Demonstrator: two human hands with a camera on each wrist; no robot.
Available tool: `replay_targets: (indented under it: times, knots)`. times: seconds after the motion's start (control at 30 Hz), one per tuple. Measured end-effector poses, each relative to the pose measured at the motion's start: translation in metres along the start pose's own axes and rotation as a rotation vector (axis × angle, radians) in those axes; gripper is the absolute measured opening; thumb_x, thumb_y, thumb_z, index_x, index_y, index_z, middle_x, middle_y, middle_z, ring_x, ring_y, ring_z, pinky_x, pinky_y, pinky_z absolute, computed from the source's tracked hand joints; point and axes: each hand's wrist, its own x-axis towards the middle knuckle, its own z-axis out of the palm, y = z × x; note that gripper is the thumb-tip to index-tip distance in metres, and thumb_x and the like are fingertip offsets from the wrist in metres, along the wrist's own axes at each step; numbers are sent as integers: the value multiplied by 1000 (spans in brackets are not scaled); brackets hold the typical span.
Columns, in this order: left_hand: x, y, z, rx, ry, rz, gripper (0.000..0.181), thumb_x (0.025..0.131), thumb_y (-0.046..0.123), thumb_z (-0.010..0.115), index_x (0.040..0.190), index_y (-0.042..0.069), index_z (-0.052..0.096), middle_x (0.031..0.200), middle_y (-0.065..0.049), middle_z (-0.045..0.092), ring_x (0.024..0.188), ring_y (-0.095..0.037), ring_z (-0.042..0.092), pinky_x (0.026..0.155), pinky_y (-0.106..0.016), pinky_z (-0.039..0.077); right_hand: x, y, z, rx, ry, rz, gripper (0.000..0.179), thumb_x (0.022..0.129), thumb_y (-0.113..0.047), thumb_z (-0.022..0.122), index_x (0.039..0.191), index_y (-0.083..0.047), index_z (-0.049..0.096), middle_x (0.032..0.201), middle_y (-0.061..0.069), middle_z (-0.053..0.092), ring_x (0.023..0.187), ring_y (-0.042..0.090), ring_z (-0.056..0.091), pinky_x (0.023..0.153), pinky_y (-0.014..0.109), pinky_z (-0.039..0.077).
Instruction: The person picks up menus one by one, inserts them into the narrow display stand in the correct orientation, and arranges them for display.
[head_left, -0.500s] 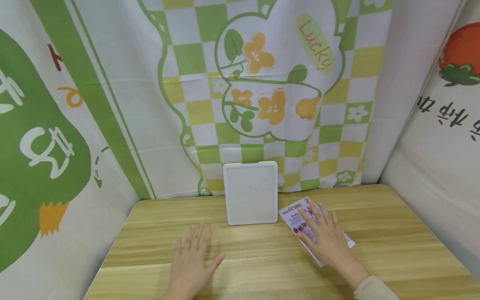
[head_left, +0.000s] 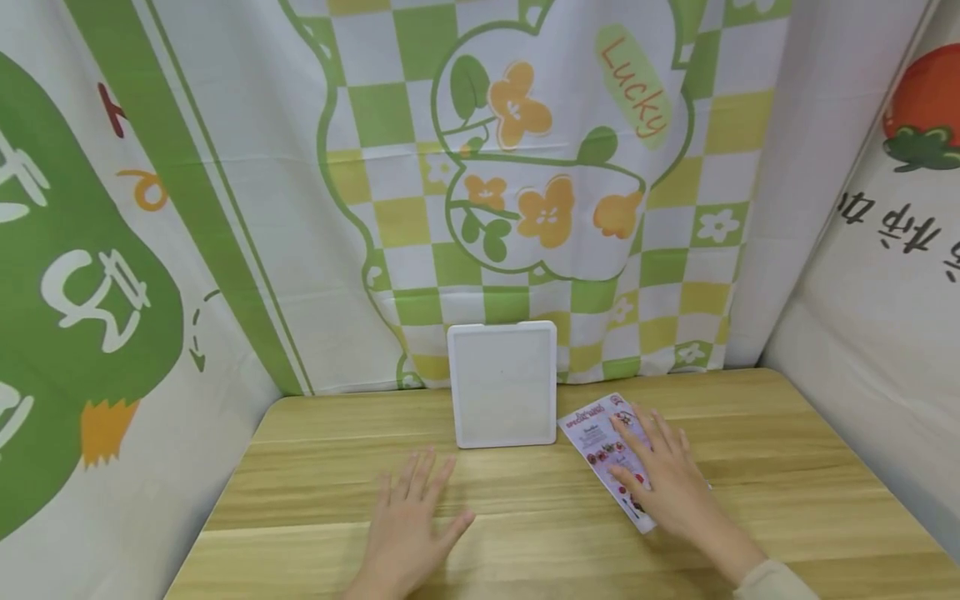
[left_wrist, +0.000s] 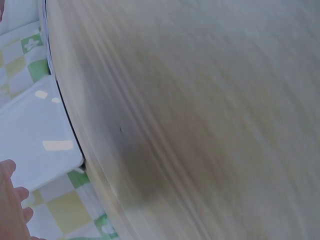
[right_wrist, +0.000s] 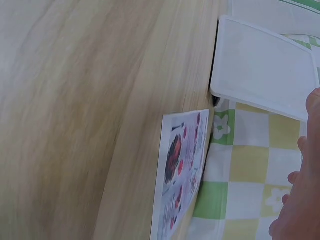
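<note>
A white rectangular board with a raised rim (head_left: 504,385) stands upright at the back of the table, leaning toward the cloth behind it. To its right a printed menu sheet (head_left: 603,450) with pink lettering and food pictures lies flat. My right hand (head_left: 667,479) is spread over the sheet's right side and hides part of it; its fingers are apart and hold nothing. In front of the board, my left hand (head_left: 408,533) is over the wood with fingers spread, holding nothing. The right wrist view shows the menu sheet (right_wrist: 182,170) beside the board (right_wrist: 265,62).
The wooden table (head_left: 300,492) has rounded back corners. Behind it hangs a green and yellow checked cloth (head_left: 420,225) with flowers and the word Lucky. Printed white cloths close off the left and right sides, one bearing a red tomato (head_left: 926,100).
Both hands have shifted a little to the right, and more of the menu sheet shows. The board and sheet keep their places.
</note>
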Motion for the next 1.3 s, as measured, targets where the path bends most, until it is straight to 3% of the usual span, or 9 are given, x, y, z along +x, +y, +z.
replay_targets:
  times: [0.23,0.5,0.7,1.0,1.2,1.3]
  knots:
    - [5,12,9,-5,-9,37,70,92,58,59,150,22,44,156,-10,37,144,-35,30,111,-65,24,-7,12,-9,-36,-20,-7,66,97,-38,61,155,-25,32,164,12,13,147,42,11,116,60,0]
    - [16,28,12,-36,-75,34,70,93,58,57,151,22,41,159,-9,31,147,-33,23,113,-64,21,-12,28,-15,-92,-10,-60,70,96,-42,62,156,-27,30,162,14,20,144,45,19,117,59,5]
    - [27,43,17,-29,-101,46,73,94,60,54,154,23,37,160,-9,30,147,-32,23,114,-63,18,-12,41,-22,-127,-14,-87,73,93,-39,66,156,-27,31,162,12,20,141,47,25,119,52,4]
    - [36,60,26,-15,-135,88,72,93,61,54,152,24,39,159,-6,33,146,-30,27,114,-60,21,-16,59,-28,-121,-33,-126,69,93,-41,66,154,-27,36,162,7,22,142,42,27,105,68,28]
    - [39,68,32,-10,-150,126,71,94,61,52,152,23,39,159,-7,32,146,-30,27,114,-59,22,-19,74,-29,-105,-24,-174,67,91,-35,70,151,-25,42,161,6,27,143,39,27,101,69,33]
    - [41,71,36,-4,-159,137,71,94,61,52,152,22,39,159,-6,31,146,-29,27,114,-58,23,-22,80,-31,-102,-3,-212,64,90,-33,71,147,-19,48,159,7,31,144,35,26,107,64,30]
